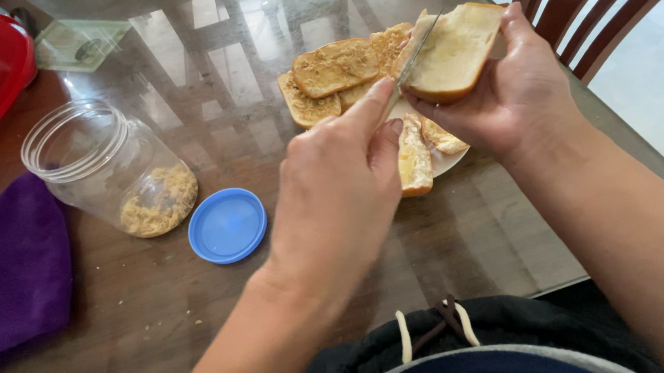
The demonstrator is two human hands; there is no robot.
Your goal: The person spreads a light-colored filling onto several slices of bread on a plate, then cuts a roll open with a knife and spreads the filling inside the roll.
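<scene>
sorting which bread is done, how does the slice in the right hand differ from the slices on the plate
The held slice is pale, raised and tilted in the right hand, with the left hand's knife on it. Most of the plate slices lie flat, overlapping, covered with brown spread. All are sliced bread.

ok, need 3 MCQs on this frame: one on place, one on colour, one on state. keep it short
1. Where does the lid lie?
A. on the jar
B. on the table beside the jar
C. on the plate

2. What colour is the lid?
A. blue
B. red
C. green

3. What state is the jar in?
A. sealed
B. open, full to the brim
C. open, on its side, nearly empty

Answers:
1 B: it lies flat on the glass-topped table, right of the jar.
2 A: plain blue disc.
3 C: its mouth is bare and only a little crumbly spread sits at the bottom.

Meanwhile the left hand holds a knife against the bread slice in the right hand.
</scene>
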